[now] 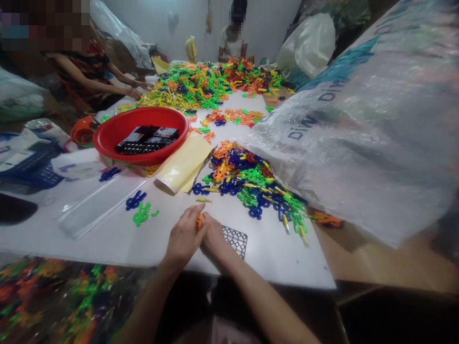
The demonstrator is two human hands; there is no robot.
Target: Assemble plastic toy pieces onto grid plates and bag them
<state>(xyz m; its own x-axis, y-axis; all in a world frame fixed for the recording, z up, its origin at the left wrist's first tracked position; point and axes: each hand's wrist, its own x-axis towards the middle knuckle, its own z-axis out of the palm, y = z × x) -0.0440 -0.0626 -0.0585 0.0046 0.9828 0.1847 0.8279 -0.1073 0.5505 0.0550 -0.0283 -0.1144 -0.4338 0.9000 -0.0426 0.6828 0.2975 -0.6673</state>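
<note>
Fingers of left hand (182, 233) and right hand (214, 233) drawn in close together around a small orange plastic piece (199, 220), mostly hidden, low over the near worktop (279, 258). Yellow-labelled tube (203, 200) just beyond the fingertips. Black perforated card (236, 241) beside right wrist. Farther: mixed heap of blue, green and orange plastic pieces (251, 184); left of it, yellow sheet (184, 165), then red basin (141, 114) holding black printed cards (147, 139).

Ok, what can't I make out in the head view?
All in the head view:
Orange piece: mostly hidden by the left hand and right hand.
Black grid: partly covered by the right forearm.
Dark object: cut off by the left edge.
Lower-left colorful pieces: too blurred to count.
</note>
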